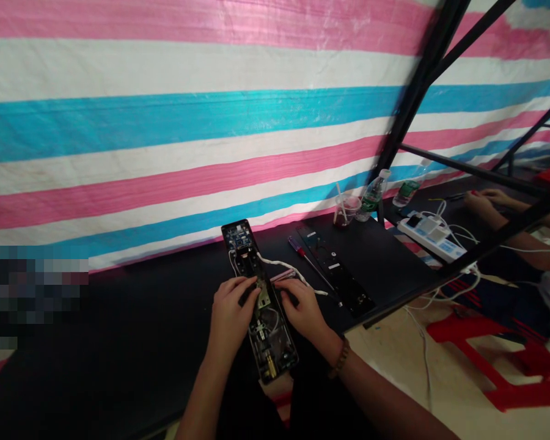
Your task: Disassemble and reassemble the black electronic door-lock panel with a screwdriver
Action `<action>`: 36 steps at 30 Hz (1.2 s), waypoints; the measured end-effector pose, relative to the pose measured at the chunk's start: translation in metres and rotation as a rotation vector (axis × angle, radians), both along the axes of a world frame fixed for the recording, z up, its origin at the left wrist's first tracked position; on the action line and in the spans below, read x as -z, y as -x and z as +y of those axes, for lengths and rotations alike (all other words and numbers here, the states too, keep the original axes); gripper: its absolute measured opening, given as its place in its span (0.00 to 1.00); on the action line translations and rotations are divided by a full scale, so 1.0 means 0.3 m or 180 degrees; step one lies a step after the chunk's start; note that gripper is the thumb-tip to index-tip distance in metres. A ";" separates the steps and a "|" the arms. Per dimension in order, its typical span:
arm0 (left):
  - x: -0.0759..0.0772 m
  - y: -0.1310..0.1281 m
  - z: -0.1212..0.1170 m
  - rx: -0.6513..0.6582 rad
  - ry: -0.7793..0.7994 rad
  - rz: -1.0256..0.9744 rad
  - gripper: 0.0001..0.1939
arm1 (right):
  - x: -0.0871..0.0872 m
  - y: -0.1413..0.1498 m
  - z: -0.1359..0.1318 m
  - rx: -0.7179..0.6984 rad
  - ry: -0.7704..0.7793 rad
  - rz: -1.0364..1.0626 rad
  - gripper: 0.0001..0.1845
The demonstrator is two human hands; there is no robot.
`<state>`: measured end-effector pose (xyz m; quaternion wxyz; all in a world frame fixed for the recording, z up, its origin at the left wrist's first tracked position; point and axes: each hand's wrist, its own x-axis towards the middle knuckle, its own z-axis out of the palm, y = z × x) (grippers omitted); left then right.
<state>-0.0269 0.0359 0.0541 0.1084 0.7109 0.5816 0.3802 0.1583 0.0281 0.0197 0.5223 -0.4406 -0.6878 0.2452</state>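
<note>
A long black housing point(293, 351), which looks like an opened electronic door lock, lies tilted across the table's front edge. Inside it are a blue circuit board point(238, 237), a metal plate point(263, 296), thin wires and a brass-coloured cylinder point(270, 365). My left hand point(231, 305) reaches over its left rim, thumb and forefinger closed together by the metal plate. At the right rim is my right hand point(302, 308), fingers bent and tips close together. Whatever small part either hand pinches is hidden. A white-sleeved cable point(275, 263) runs from the housing past my right fingertips.
Right of the housing lie a screwdriver point(297, 245) and a long black cover plate point(343, 275). A plastic cup point(346, 211) and a bottle point(371, 198) stand behind. Further right are a power strip point(433, 238), a metal frame post point(406, 110), a red stool point(490, 366) and another person's hands point(486, 198).
</note>
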 end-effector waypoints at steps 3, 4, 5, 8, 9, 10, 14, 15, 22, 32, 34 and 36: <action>0.028 -0.014 0.014 -0.0076 -0.0127 0.0200 0.14 | 0.056 -0.031 -0.038 0.0198 0.0211 -0.0053 0.15; 0.034 -0.017 0.012 -0.0119 -0.0201 0.0243 0.14 | 0.068 -0.038 -0.048 0.0276 0.0266 -0.0083 0.15; 0.038 -0.020 0.008 -0.0167 -0.0275 0.0270 0.14 | 0.076 -0.045 -0.058 0.0335 0.0308 -0.0110 0.15; 0.038 -0.033 -0.015 -0.0307 -0.0411 0.0247 0.13 | 0.074 -0.059 -0.075 0.0382 0.0332 -0.0135 0.14; 0.038 -0.039 -0.024 -0.0358 -0.0424 0.0188 0.14 | 0.065 -0.065 -0.073 0.0353 0.0310 -0.0129 0.14; 0.041 -0.045 -0.035 -0.0428 -0.0421 0.0094 0.16 | 0.052 -0.072 -0.065 0.0324 0.0271 -0.0122 0.14; 0.102 -0.061 -0.089 -0.0704 -0.0101 -0.0763 0.29 | -0.027 -0.127 0.058 0.0531 0.0075 -0.0314 0.13; 0.126 -0.062 -0.105 -0.0724 0.0066 -0.1101 0.31 | -0.046 -0.145 0.110 0.0682 0.0101 -0.0490 0.13; 0.195 -0.053 -0.207 -0.0549 0.1132 -0.1853 0.35 | -0.054 -0.217 0.382 0.0947 0.1221 -0.2882 0.16; 0.178 -0.035 -0.211 -0.0668 0.0887 -0.1828 0.28 | -0.002 -0.203 0.410 0.0776 0.1308 -0.2608 0.08; 0.182 -0.027 -0.208 -0.0747 0.0825 -0.1972 0.25 | -0.020 -0.209 0.403 0.0722 0.1235 -0.2262 0.07; 0.188 -0.024 -0.208 -0.0756 0.0845 -0.2041 0.24 | -0.052 -0.229 0.380 0.0698 0.1075 -0.1674 0.09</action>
